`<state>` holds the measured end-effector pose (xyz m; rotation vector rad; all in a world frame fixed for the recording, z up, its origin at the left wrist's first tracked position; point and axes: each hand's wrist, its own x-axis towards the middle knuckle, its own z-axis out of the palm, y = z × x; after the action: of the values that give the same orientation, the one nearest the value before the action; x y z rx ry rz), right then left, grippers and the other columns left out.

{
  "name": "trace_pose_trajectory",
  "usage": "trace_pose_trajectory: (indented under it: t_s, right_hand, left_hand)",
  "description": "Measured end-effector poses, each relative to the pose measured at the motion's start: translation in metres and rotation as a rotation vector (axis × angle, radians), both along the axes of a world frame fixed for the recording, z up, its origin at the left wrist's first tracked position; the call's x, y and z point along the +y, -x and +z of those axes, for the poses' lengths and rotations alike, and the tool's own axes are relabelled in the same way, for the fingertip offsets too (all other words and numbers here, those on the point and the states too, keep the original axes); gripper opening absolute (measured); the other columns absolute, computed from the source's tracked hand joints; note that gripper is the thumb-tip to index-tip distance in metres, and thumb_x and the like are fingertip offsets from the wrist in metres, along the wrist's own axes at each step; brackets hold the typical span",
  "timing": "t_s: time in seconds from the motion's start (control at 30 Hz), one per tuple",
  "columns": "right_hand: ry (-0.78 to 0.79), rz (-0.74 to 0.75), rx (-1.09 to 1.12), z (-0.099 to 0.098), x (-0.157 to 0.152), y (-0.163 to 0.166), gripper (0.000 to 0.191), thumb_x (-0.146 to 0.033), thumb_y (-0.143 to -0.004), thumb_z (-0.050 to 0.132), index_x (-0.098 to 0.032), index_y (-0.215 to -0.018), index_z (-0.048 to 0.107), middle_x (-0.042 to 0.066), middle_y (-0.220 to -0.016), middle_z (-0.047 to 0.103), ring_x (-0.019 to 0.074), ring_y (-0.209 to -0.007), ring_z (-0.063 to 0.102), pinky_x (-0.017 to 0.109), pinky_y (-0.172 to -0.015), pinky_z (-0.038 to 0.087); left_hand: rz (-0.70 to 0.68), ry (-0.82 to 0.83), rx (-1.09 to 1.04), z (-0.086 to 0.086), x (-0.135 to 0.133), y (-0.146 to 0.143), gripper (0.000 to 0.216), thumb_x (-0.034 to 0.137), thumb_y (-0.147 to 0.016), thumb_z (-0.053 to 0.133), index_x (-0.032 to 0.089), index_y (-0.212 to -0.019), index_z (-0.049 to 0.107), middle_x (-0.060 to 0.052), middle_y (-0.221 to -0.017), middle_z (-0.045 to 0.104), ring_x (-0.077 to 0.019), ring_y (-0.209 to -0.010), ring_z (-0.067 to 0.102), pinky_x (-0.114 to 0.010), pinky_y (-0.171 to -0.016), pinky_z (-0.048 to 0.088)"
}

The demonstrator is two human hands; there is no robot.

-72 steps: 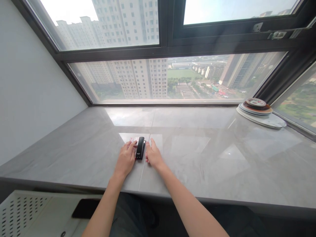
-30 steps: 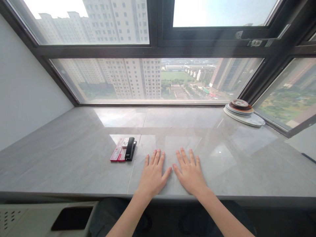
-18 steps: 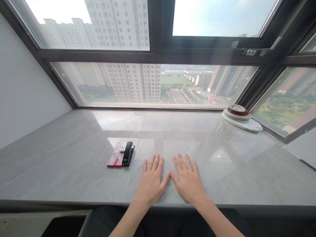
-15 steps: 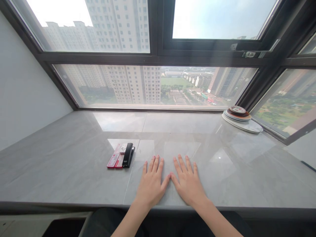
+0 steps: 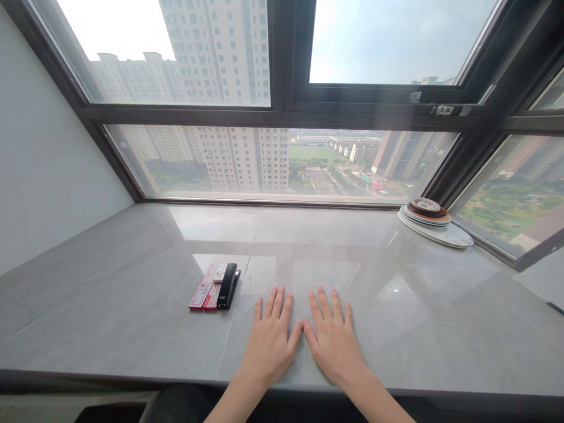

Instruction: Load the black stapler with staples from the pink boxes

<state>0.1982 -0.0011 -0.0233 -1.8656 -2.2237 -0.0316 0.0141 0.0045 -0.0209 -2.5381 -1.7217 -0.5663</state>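
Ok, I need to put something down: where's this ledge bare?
Bare ledge lies between the wall and the red-and-white boxes; right of the right hand, in front of the plates; and beyond the left hand, toward the window. It's crowded where the stapler adjoins the boxes, between the hands, and in the plates' corner.

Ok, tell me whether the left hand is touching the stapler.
Apart. The head view plainly shows a strip of grey countertop between the left hand and the black stapler.

Your left hand [image 5: 268, 343] and right hand [image 5: 337, 349] are bare, and so are your forearms [image 5: 374, 393] as far as they show. Dark cloth [image 5: 178, 404] covers your legs, its details lost in shadow.
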Motion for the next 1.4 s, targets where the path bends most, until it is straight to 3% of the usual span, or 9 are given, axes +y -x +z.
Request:
trace_pose_trajectory:
  t_s: [0.73, 1.4]
  right_hand:
    - [0.024, -0.021, 0.008, 0.0053, -0.0038, 0.0047, 0.067, -0.048, -0.104, 0.034, -0.023, -0.166, 0.026, 0.007, -0.173, 0.013, 0.0406, -0.159, 0.001, 0.07, -0.122, 0.001]
    - [0.021, -0.037, -0.036, 0.0039, -0.0053, 0.0071, 0.068, -0.049, -0.104, 0.035, -0.022, -0.166, 0.025, 0.009, -0.173, 0.012, 0.0417, -0.158, 0.003, 0.07, -0.121, 0.004]
  left_hand:
    - [0.023, 0.039, -0.016, 0.0012, -0.0019, -0.0064, 0.063, 0.049, -0.104, 0.037, 0.032, -0.164, 0.024, -0.004, -0.171, 0.023, -0.0302, -0.159, 0.017, -0.06, -0.127, 0.016]
    - [0.049, 0.053, 0.03, 0.0049, -0.0028, -0.0069, 0.063, 0.047, -0.105, 0.037, 0.03, -0.164, 0.024, -0.005, -0.171, 0.022, -0.0297, -0.159, 0.018, -0.059, -0.127, 0.018]
